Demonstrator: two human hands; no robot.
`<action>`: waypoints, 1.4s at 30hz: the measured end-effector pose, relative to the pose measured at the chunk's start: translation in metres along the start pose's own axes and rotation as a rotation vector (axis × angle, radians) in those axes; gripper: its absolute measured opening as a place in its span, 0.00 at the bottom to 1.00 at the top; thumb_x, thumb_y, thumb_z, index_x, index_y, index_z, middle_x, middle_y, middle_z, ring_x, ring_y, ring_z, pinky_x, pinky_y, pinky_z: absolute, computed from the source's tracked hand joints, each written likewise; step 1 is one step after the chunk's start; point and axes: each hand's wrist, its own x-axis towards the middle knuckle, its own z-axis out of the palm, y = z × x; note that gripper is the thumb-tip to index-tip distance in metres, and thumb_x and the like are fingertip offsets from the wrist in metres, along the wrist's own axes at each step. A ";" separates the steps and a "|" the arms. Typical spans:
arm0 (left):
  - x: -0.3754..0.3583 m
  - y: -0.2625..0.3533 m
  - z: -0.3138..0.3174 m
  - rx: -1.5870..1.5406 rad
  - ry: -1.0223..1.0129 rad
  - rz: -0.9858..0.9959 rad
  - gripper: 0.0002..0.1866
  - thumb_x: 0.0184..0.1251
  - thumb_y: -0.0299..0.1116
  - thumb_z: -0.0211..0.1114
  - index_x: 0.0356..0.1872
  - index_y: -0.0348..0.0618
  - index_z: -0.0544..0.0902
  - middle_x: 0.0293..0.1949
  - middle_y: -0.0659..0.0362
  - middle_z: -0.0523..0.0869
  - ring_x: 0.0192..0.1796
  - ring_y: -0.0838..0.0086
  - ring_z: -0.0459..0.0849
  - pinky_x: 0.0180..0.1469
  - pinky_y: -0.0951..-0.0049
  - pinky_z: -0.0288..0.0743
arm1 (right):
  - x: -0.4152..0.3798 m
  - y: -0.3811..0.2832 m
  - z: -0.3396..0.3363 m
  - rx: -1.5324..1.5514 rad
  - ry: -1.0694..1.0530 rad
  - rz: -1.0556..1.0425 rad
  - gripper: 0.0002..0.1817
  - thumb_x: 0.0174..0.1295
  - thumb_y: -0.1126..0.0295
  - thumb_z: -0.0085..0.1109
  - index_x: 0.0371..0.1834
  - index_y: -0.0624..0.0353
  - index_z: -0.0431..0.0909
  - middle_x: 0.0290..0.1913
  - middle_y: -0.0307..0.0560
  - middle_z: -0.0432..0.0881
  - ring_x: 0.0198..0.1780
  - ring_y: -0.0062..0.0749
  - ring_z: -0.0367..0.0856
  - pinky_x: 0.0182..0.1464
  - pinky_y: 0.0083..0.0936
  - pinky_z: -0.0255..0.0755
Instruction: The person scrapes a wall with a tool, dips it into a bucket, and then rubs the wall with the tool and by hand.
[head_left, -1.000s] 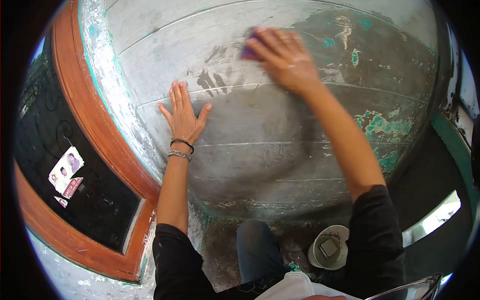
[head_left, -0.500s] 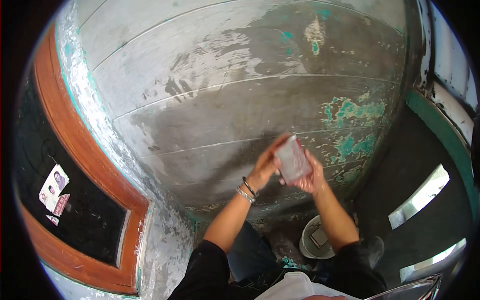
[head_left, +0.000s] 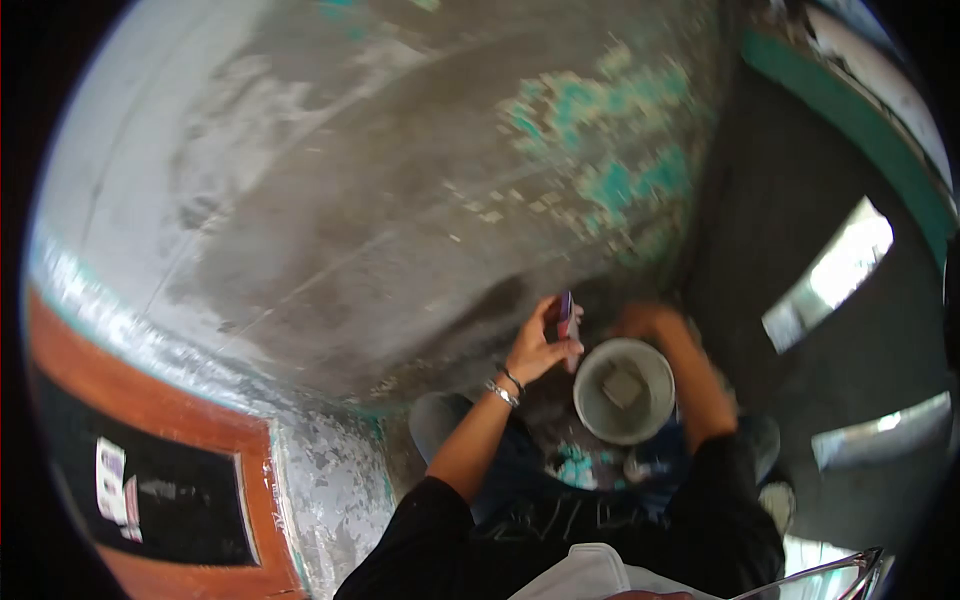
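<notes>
Held upright in my left hand [head_left: 540,345] is a thin rectangular block [head_left: 568,318], seen nearly edge-on, with a reddish and purplish side; I cannot make out its exact kind. Dark and silver bracelets circle that wrist. My right hand [head_left: 648,322] is smeared by motion just beyond the bucket's far rim, and its fingers cannot be made out. Below and between the hands stands a round pale bucket [head_left: 582,410]. Inside it lies a small squarish grey piece [head_left: 622,386], seemingly in cloudy water.
Ahead rises a damp grey wall [head_left: 400,220] with patches of peeling turquoise paint [head_left: 610,185]. An orange-brown wooden frame [head_left: 190,425] with a dark panel is at left. Turquoise flakes [head_left: 577,466] lie on the floor between my legs. A dark wall with bright slots stands at right.
My hands have come apart and lowered toward the bucket. The block, earlier between both hands, is now in the left alone and turned edge-on. The view has tilted down and right.
</notes>
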 end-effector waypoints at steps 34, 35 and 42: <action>0.043 -0.049 0.096 1.068 -0.329 0.280 0.41 0.52 0.49 0.67 0.69 0.54 0.62 0.51 0.49 0.74 0.52 0.56 0.75 0.53 0.53 0.68 | -0.139 0.143 -0.031 0.068 0.668 0.126 0.29 0.50 0.63 0.65 0.55 0.65 0.74 0.55 0.62 0.76 0.59 0.55 0.73 0.60 0.38 0.68; 0.058 -0.013 0.078 1.132 -0.237 0.362 0.41 0.51 0.49 0.67 0.68 0.54 0.63 0.50 0.50 0.74 0.51 0.56 0.75 0.51 0.54 0.68 | -0.134 0.136 -0.036 0.043 0.623 0.177 0.29 0.51 0.61 0.65 0.55 0.64 0.74 0.55 0.61 0.76 0.59 0.55 0.73 0.60 0.38 0.68; 0.150 0.202 -0.059 1.796 0.446 0.826 0.40 0.49 0.47 0.68 0.67 0.57 0.67 0.52 0.52 0.72 0.51 0.62 0.72 0.57 0.57 0.60 | -0.109 0.093 -0.050 0.093 0.533 0.158 0.28 0.52 0.58 0.65 0.56 0.59 0.75 0.55 0.58 0.78 0.59 0.52 0.74 0.60 0.38 0.67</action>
